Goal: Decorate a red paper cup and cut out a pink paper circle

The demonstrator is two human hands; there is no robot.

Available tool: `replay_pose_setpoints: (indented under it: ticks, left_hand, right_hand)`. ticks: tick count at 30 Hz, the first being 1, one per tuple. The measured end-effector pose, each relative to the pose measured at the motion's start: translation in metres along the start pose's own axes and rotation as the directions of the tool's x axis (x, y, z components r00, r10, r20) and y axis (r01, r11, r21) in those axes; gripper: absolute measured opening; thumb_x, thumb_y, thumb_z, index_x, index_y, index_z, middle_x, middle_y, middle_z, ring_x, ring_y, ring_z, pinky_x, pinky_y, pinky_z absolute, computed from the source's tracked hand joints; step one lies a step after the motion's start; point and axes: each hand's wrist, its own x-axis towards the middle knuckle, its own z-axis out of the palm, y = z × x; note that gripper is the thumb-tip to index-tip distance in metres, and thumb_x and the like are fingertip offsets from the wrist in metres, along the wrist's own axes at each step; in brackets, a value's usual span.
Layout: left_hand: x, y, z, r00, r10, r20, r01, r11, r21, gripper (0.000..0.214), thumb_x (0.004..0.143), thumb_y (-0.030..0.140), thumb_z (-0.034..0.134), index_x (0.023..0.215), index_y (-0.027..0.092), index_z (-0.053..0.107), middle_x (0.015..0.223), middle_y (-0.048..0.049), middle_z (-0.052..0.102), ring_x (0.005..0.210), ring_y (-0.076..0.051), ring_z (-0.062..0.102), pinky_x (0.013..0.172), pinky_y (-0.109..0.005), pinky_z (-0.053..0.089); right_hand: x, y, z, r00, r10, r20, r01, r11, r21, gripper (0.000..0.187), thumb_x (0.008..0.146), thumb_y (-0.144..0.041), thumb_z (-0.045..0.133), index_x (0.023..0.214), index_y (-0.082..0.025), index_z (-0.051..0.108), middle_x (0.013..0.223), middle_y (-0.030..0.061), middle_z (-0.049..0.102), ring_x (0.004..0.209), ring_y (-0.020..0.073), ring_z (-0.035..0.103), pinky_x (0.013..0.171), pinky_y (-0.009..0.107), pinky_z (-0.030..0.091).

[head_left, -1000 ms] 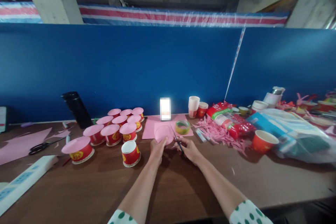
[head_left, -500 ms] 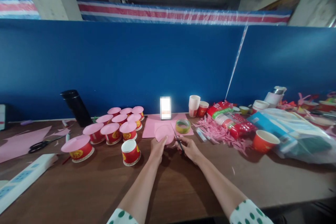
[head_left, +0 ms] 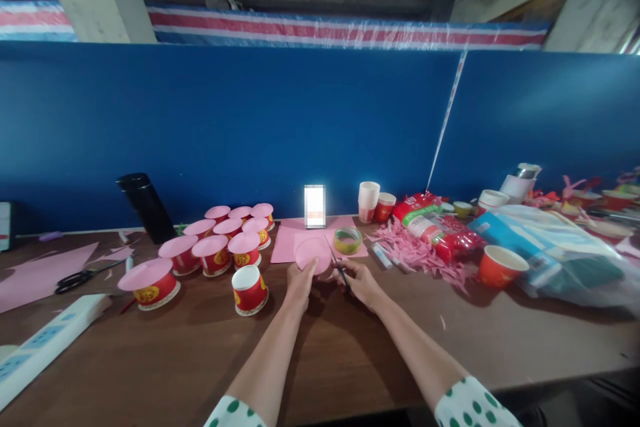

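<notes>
Pinched in my left hand (head_left: 301, 282) is a round pink paper disc (head_left: 313, 255), its thumb lying on top near the lower edge. My right hand (head_left: 361, 285) is closed around scissors (head_left: 341, 273), whose blades point up and left beside the disc's right edge; the fingers partly hide the handles. Just beyond lie pink paper sheets (head_left: 284, 243) with a roll of yellow-green tape (head_left: 347, 240) on them. To the left, a red paper cup (head_left: 250, 292) stands upside down without a disc. Several similar cups behind it carry pink discs (head_left: 146, 273) on top.
A black flask (head_left: 145, 207) and a second pair of scissors (head_left: 75, 280) are on the left, near a white power strip (head_left: 50, 347). Rightward are shredded pink paper (head_left: 420, 257), a red package (head_left: 440, 230), a red cup (head_left: 501, 268) and a plastic bag (head_left: 575, 267).
Both hands stay in almost the same place, still holding the disc and scissors. The view has shifted very slightly.
</notes>
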Motion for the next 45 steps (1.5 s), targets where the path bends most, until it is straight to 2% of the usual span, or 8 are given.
replay_pose_setpoints:
  ticks: [4, 10, 21, 31, 45]
  left_hand:
    - [-0.0008, 0.0013, -0.0002, 1.0, 0.008, -0.001, -0.008, 1.0, 0.008, 0.034, 0.057, 0.033, 0.071, 0.079, 0.007, 0.066, 0.06, -0.007, 0.066, 0.047, -0.014, 0.058, 0.044, -0.023, 0.044]
    - [0.0008, -0.0009, -0.0022, 1.0, 0.016, 0.006, -0.016, 1.0, 0.02, 0.034, 0.058, 0.033, 0.071, 0.079, 0.007, 0.067, 0.065, -0.0088, 0.068, 0.053, -0.016, 0.061, 0.049, -0.024, 0.047]
    - [0.0013, -0.0033, -0.0021, 1.0, 0.009, 0.021, -0.008, 1.0, -0.009, 0.036, 0.057, 0.035, 0.072, 0.08, 0.007, 0.066, 0.063, -0.0078, 0.067, 0.049, -0.015, 0.06, 0.045, -0.024, 0.046]
    - [0.0044, -0.0075, -0.003, 1.0, -0.009, -0.01, 0.009, 1.0, 0.019, 0.035, 0.057, 0.034, 0.071, 0.078, 0.007, 0.066, 0.063, -0.0072, 0.066, 0.048, -0.015, 0.059, 0.044, -0.024, 0.046]
    - [0.0024, -0.0069, -0.0039, 1.0, 0.013, 0.01, -0.013, 1.0, 0.021, 0.036, 0.054, 0.037, 0.072, 0.074, 0.008, 0.067, 0.057, -0.0058, 0.064, 0.045, -0.014, 0.056, 0.043, -0.023, 0.043]
  right_hand:
    - [0.0021, 0.0028, -0.0002, 1.0, -0.016, 0.0, 0.016, 1.0, 0.006, 0.04, 0.063, -0.044, 0.066, 0.09, -0.014, 0.063, 0.051, -0.0045, 0.051, 0.04, 0.0061, 0.041, 0.036, 0.018, 0.03]
    - [0.001, 0.0012, 0.0002, 1.0, 0.003, -0.003, -0.003, 1.0, 0.021, 0.042, 0.062, -0.043, 0.067, 0.092, -0.013, 0.063, 0.051, -0.0051, 0.05, 0.039, 0.0053, 0.039, 0.036, 0.017, 0.028]
    - [0.0007, 0.0006, 0.0, 1.0, 0.005, 0.002, -0.005, 1.0, 0.006, 0.039, 0.064, -0.042, 0.067, 0.09, -0.014, 0.063, 0.052, -0.0044, 0.05, 0.04, 0.0055, 0.04, 0.033, 0.016, 0.024]
    - [0.0014, 0.0017, -0.0009, 1.0, 0.015, 0.0, -0.015, 1.0, 0.003, 0.038, 0.063, -0.04, 0.067, 0.09, -0.014, 0.063, 0.053, -0.0045, 0.051, 0.04, 0.0059, 0.042, 0.036, 0.017, 0.029]
    - [0.0002, 0.0002, -0.0009, 1.0, 0.015, -0.001, -0.015, 1.0, -0.02, 0.041, 0.064, -0.041, 0.066, 0.094, -0.014, 0.062, 0.054, -0.0037, 0.053, 0.041, 0.0066, 0.045, 0.034, 0.016, 0.027]
